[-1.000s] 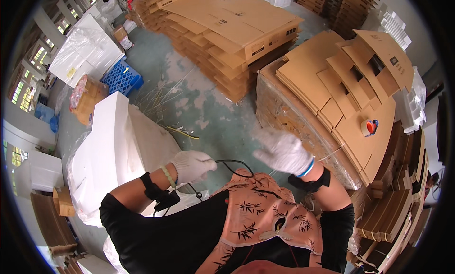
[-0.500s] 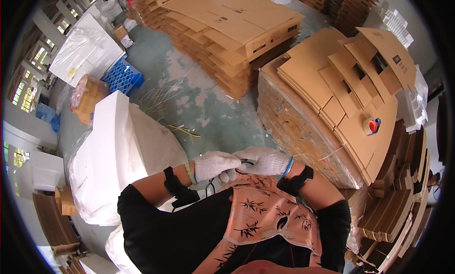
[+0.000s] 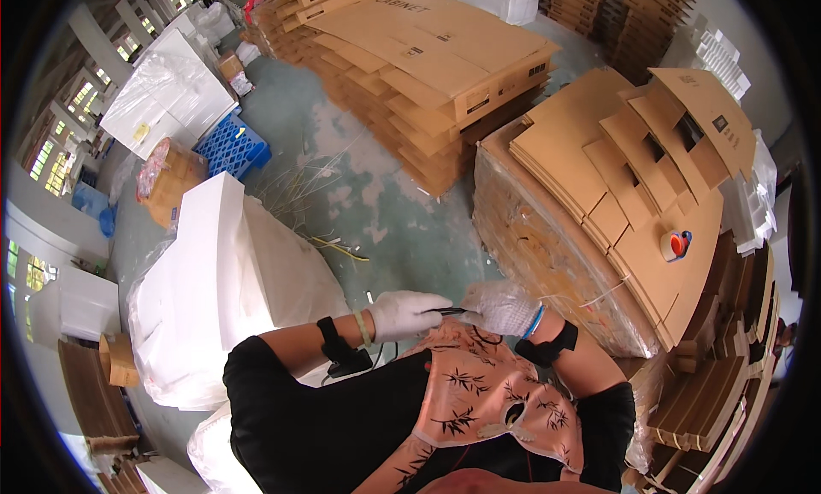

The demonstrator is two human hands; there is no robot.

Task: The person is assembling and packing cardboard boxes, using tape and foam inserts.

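Black cable (image 3: 448,311) spans the short gap between our two gloved hands, low in the middle of the view and just above the chest of our pink apron (image 3: 466,366) with its dark leaf print. Our left hand (image 3: 405,314), in a white knit glove, has its fingers folded around one part of the cable. Our right hand (image 3: 506,307), gloved likewise, is just beside it and meets the cable at its fingertips, but it is blurred and we cannot tell whether its fingers are closed. Dark cord also hangs below the left hand; we cannot tell whether it is the same piece. We wear a black strap (image 3: 340,347) near the left wrist and a blue band (image 3: 536,320) at the right one. Close on our left, a white block (image 3: 201,280) stands partly under pale sheeting. On our right, flat brown cardboard (image 3: 575,165) lies on a plastic-wrapped stack (image 3: 547,242), with a tape roll (image 3: 673,247) on top. Ahead, we see worn green floor (image 3: 376,212) with thin loose strands (image 3: 299,189) and a yellow strip (image 3: 340,248). Farther off are a tall pile of flattened cartons (image 3: 445,45) and a blue plastic pallet (image 3: 231,148).
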